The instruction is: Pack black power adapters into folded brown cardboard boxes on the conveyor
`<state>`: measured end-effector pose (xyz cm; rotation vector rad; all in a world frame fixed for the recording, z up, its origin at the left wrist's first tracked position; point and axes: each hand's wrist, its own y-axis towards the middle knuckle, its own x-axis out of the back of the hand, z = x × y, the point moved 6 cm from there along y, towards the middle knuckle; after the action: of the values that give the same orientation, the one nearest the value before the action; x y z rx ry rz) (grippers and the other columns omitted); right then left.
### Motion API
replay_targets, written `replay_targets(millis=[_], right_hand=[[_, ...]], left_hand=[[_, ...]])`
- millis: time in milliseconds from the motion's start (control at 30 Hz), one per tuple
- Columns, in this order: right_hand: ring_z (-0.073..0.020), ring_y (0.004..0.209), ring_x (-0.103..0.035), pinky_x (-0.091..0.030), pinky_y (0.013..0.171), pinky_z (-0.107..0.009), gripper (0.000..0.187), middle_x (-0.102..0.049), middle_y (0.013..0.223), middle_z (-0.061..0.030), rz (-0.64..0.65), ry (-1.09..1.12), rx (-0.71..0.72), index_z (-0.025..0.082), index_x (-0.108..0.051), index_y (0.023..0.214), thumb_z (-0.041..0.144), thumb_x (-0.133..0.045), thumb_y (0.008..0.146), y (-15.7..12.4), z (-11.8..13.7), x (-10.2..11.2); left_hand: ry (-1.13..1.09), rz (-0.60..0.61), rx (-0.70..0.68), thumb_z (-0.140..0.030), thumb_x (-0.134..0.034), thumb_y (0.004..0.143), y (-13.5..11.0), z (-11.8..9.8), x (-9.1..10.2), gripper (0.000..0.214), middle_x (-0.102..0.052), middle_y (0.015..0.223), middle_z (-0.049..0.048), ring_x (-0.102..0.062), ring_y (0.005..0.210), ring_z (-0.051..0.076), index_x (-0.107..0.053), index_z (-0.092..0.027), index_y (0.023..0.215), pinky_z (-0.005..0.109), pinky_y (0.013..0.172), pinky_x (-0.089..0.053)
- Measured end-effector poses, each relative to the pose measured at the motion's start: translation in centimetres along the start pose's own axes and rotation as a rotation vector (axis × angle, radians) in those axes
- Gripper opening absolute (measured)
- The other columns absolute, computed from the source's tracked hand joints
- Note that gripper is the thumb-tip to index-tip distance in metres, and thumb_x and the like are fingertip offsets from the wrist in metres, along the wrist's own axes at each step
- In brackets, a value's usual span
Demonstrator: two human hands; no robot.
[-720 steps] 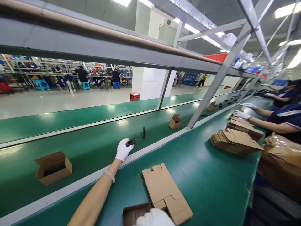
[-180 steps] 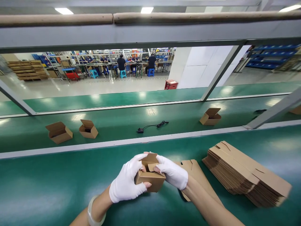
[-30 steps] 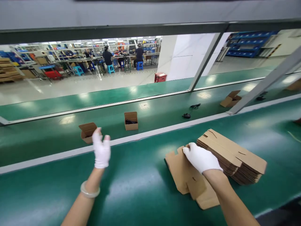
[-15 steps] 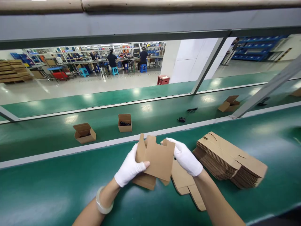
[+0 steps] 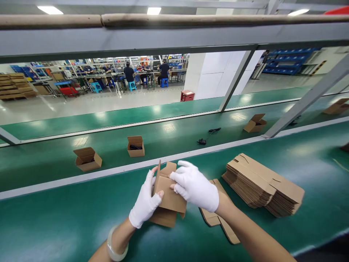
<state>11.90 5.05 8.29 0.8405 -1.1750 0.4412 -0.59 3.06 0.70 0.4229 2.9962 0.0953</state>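
Note:
Between my two gloved hands is a partly folded brown cardboard box (image 5: pixel 171 196), its flaps sticking out at the top and bottom. My left hand (image 5: pixel 145 200) grips its left side, thumb on the near face and fingers behind. Over the upper right edge, my right hand (image 5: pixel 195 185) has its fingers closed on a flap; part of the box is hidden under it. Just right of the box, a flat unfolded carton (image 5: pixel 227 229) lies on the green surface, partly covered by my right forearm. Beyond it is a stack of flat cartons (image 5: pixel 261 183).
Past a white rail (image 5: pixel 68 180), a second green strip carries open boxes (image 5: pixel 88 160), (image 5: pixel 135 147) with dark cables inside, a black adapter (image 5: pixel 201 142) with its cord, and another open box (image 5: pixel 255 123). A slanted metal post (image 5: pixel 305 98) rises at right. Several people sit at benches far back.
The box has opened out from a flatter shape and turned. My right hand has moved left over its upper edge. Boxes and adapter on the far strip have shifted left in view.

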Motion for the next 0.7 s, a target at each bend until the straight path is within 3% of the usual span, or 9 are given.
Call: replay_targets(millis=[67, 133, 267, 333, 400, 467, 567, 700], right_hand=[[-0.0178, 0.076, -0.058, -0.043, 0.086, -0.035, 0.013, -0.065, 0.075, -0.0036, -0.015, 0.1, 0.011, 0.019, -0.06, 0.084, 0.022, -0.047, 0.084, -0.3, 0.3, -0.5], [-0.019, 0.084, -0.059, -0.044, 0.083, -0.034, 0.017, -0.067, 0.083, -0.0058, -0.072, 0.158, 0.01, 0.018, -0.06, 0.092, 0.019, -0.045, 0.084, -0.6, 0.6, -0.6], [-0.0183, 0.082, -0.059, -0.042, 0.089, -0.04, 0.021, -0.066, 0.083, -0.0048, -0.243, 0.281, -0.012, 0.02, -0.061, 0.092, 0.015, -0.043, 0.083, -1.7, 0.3, -0.3], [-0.0195, 0.091, -0.058, -0.041, 0.091, -0.043, 0.023, -0.065, 0.094, -0.0068, -0.422, 0.395, -0.172, 0.021, -0.059, 0.098, 0.015, -0.042, 0.085, -2.6, -1.5, 0.1], [-0.0215, 0.106, -0.053, -0.038, 0.094, -0.044, 0.03, -0.061, 0.11, -0.0098, -0.471, 0.627, -0.39, 0.021, -0.053, 0.116, 0.022, -0.04, 0.088, -3.5, -3.6, -0.6], [-0.0222, 0.115, -0.049, -0.037, 0.097, -0.044, 0.04, -0.056, 0.121, -0.0112, -0.284, 1.03, -0.525, 0.022, -0.043, 0.128, 0.035, -0.039, 0.091, -3.7, -4.5, -2.6], [-0.0241, 0.119, -0.047, -0.037, 0.098, -0.042, 0.057, -0.052, 0.127, -0.0117, 0.072, 1.591, -0.53, 0.022, -0.041, 0.132, 0.051, -0.05, 0.084, -3.4, -3.1, -4.7], [-0.0259, 0.121, -0.044, -0.031, 0.103, -0.042, 0.084, -0.047, 0.132, -0.0115, 0.194, 1.823, -0.527, 0.022, -0.038, 0.134, 0.046, -0.075, 0.063, -3.2, -2.2, -5.2]], left_hand=[[0.038, 0.077, 0.02, -0.051, -0.06, 0.075, 0.0, -0.1, -0.2, 0.086, -0.042, 0.138, 0.0119, -0.05, 0.117, 0.029, -0.014, -0.025, 0.143, 0.038, 0.094, -0.045], [0.133, 0.141, 0.019, -0.046, -0.062, 0.075, 0.1, -0.4, -0.2, 0.077, -0.043, 0.136, 0.01, -0.05, 0.116, 0.027, -0.024, -0.026, 0.139, 0.037, 0.095, -0.044], [0.385, 0.129, -0.046, -0.043, -0.061, 0.075, 0.2, -1.2, 0.2, 0.036, -0.056, 0.101, 0.0049, -0.056, 0.091, 0.022, -0.051, -0.021, 0.101, 0.036, 0.081, -0.047], [0.483, 0.081, -0.102, -0.041, -0.061, 0.075, 0.2, -1.3, 0.4, 0.027, -0.054, 0.092, 0.003, -0.054, 0.083, 0.02, -0.048, -0.02, 0.086, 0.034, 0.076, -0.046], [0.526, 0.063, -0.185, -0.039, -0.061, 0.074, 0.1, -1.5, 0.3, 0.026, -0.052, 0.096, 0.0037, -0.053, 0.086, 0.02, -0.045, -0.021, 0.083, 0.034, 0.075, -0.046], [0.549, 0.068, -0.276, -0.037, -0.061, 0.075, 0.0, -1.7, 0.0, 0.025, -0.05, 0.105, 0.0061, -0.054, 0.092, 0.021, -0.044, -0.021, 0.085, 0.034, 0.076, -0.046], [0.602, 0.081, -0.389, -0.034, -0.061, 0.074, 0.0, -2.1, -0.6, 0.025, -0.046, 0.12, 0.0099, -0.053, 0.103, 0.024, -0.044, -0.021, 0.086, 0.036, 0.081, -0.045], [0.621, 0.148, -0.441, -0.034, -0.061, 0.075, -0.1, -2.4, -1.0, 0.024, -0.043, 0.128, 0.0116, -0.053, 0.107, 0.025, -0.043, -0.021, 0.085, 0.038, 0.085, -0.044]])
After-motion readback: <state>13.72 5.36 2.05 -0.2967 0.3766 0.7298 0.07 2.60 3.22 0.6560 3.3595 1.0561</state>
